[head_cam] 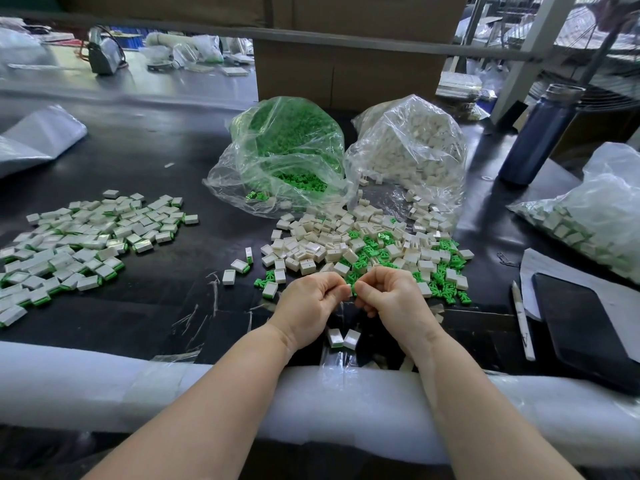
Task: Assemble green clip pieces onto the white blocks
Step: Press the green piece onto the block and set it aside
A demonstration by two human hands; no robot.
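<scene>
My left hand (310, 303) and my right hand (394, 296) meet fingertip to fingertip above the black table. The left pinches a white block (346, 289), mostly hidden by its fingers. The right pinches a green clip (354, 290) against that block. Just beyond the hands lies a mixed heap of loose white blocks (346, 240) and green clips (372, 252). Two white blocks with green showing (343, 338) lie between my wrists. A spread of assembled blocks with green edges (79, 244) covers the table at the left.
An open clear bag of green clips (287, 150) and a clear bag of white blocks (412, 147) stand behind the heap. Another bag of blocks (585, 216) lies at the right, near a blue bottle (540, 133), a dark tablet (585, 320) and a pen (521, 320). White foam (104, 382) pads the near edge.
</scene>
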